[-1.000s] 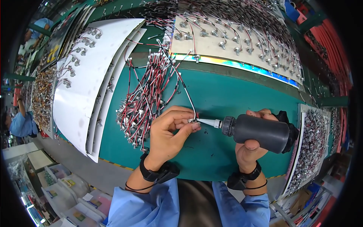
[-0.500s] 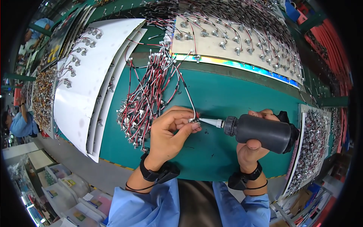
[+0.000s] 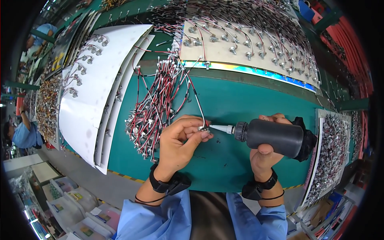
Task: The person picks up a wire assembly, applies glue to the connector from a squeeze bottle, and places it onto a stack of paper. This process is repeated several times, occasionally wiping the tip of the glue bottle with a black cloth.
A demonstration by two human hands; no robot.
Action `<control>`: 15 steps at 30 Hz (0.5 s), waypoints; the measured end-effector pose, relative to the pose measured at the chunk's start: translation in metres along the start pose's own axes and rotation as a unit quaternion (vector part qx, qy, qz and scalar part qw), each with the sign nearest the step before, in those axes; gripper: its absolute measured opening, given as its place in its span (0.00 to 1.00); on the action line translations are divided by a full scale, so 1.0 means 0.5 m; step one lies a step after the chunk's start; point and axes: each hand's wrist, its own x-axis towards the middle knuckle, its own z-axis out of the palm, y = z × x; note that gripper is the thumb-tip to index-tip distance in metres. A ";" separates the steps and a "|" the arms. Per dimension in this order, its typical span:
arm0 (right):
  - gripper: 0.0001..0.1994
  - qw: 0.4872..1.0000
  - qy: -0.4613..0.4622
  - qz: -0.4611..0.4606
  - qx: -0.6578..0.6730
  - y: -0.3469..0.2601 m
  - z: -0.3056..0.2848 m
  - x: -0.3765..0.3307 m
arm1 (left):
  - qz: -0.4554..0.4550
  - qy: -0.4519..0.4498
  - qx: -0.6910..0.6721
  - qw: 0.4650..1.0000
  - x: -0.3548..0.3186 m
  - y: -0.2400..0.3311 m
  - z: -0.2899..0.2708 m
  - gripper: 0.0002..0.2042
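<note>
Between the thumb and fingers of my left hand (image 3: 179,145) is pinched a small metal potentiometer (image 3: 204,128) with a thin wire lead (image 3: 195,93) running up and away from it. My right hand (image 3: 265,157) is wrapped round a dark grey squeeze bottle (image 3: 276,138) lying on its side. The bottle's pale tapered nozzle (image 3: 222,128) points left, its tip at the potentiometer; whether they touch, I cannot tell. Left of my left hand lies a heap of wired potentiometers (image 3: 154,108) with red, black and white leads.
A green mat (image 3: 224,172) covers the bench. Boards stand around it: a beige one (image 3: 224,54) with rows of wired parts behind, white sheets (image 3: 96,100) at left, a parts-filled board (image 3: 328,152) at right. Plastic bins (image 3: 80,200) sit lower left; a person in blue (image 3: 26,134) is far left.
Both hands, the potentiometer and the bottle keep the same pose, nozzle still at the part. The view has shifted very slightly; the bottle appears a little further left.
</note>
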 end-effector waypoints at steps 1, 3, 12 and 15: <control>0.37 1.000 0.001 -0.010 0.002 0.007 0.000 0.004 | -0.002 0.002 -0.005 1.000 0.002 -0.001 0.000 0.10; 0.36 1.000 0.005 -0.023 0.007 0.022 -0.003 0.015 | 0.000 0.000 -0.006 1.000 0.006 0.002 -0.001 0.10; 0.10 0.965 0.104 0.222 0.095 0.089 -0.064 0.079 | -0.005 0.040 -0.031 0.999 -0.011 0.066 -0.025 0.10; 0.11 0.966 0.084 0.208 0.132 0.080 -0.063 0.079 | 0.089 0.114 0.015 0.989 -0.020 0.138 -0.065 0.09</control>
